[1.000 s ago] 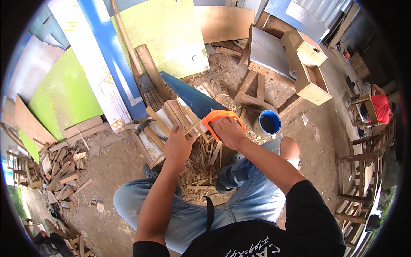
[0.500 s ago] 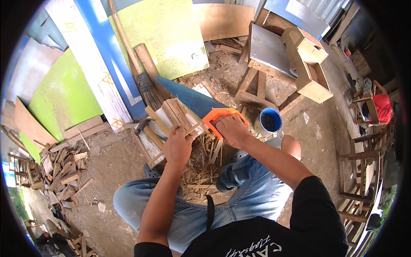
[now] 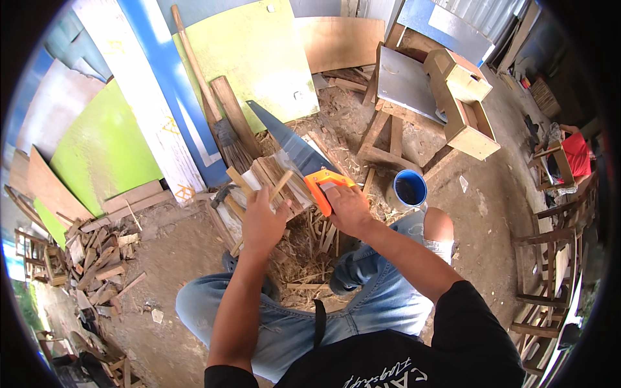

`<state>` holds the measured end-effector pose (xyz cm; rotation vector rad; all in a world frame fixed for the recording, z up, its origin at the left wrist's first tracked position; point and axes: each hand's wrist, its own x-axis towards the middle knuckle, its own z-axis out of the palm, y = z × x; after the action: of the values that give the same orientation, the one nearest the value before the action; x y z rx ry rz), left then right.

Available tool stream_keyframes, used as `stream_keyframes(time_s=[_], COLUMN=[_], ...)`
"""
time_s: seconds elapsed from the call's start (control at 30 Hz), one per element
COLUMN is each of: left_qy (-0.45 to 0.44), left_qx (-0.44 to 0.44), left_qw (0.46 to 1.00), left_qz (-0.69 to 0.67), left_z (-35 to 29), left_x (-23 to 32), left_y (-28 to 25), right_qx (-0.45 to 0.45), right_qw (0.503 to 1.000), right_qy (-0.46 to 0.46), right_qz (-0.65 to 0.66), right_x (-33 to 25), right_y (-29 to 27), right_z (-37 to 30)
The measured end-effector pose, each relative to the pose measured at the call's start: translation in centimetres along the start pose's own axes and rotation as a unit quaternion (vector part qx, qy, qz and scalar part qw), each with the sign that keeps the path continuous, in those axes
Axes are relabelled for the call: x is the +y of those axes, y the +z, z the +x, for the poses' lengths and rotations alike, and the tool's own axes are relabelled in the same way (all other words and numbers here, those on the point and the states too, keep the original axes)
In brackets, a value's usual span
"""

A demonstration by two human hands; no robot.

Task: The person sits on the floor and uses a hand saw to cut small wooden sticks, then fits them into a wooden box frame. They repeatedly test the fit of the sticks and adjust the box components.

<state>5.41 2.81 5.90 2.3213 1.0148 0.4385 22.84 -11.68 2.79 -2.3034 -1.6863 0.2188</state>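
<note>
My right hand [image 3: 349,210] is closed around the orange handle [image 3: 315,189] of a handsaw. The saw's blue-grey blade [image 3: 294,147] points away to the far left, over the far side of a stack of wood pieces [image 3: 275,173]. My left hand [image 3: 264,225] pinches a short thin wood strip [image 3: 281,185], which tilts up to the right above the stack. Strip and blade are apart. Just left of my left hand, a hammer [image 3: 224,194] with a dark head lies among the wood pieces. My left fingers are partly hidden by the back of the hand.
A blue-rimmed bucket [image 3: 410,187] stands right of the saw, near my knee. Beyond are a low wooden table [image 3: 404,81] and a wooden box piece [image 3: 475,132]. A broom [image 3: 234,145] leans against panels. Scrap wood [image 3: 97,258] is heaped at left; straw and offcuts cover the ground between my feet.
The saw blade has swung to point farther away, clear of the strip. My left hand has shifted a little and turned the strip more upright. My right hand still grips the handle.
</note>
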Motion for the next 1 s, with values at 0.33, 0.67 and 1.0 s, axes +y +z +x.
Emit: stream_keyframes(time_s=[0.33,0.67,1.0], left_qy=[-0.135,-0.009,-0.080], left_qx=[0.137,0.174,0.109], left_qw=[0.959,0.978,0.977], left_qz=[-0.206,-0.110,-0.162], left_z=[0.3,0.7,0.6], left_x=[-1.4,-3.8,-3.3], left_y=[-11.7,-10.8,-10.2], right_qx=[0.006,-0.022,0.158], right_qw=[0.980,0.976,0.986], right_qy=[-0.189,-0.173,0.030], right_qz=[-0.069,-0.127,0.036], right_x=[-6.1,-8.6,5.8], right_y=[3.2,3.4,-9.5], right_z=[1.4,1.3,0.7])
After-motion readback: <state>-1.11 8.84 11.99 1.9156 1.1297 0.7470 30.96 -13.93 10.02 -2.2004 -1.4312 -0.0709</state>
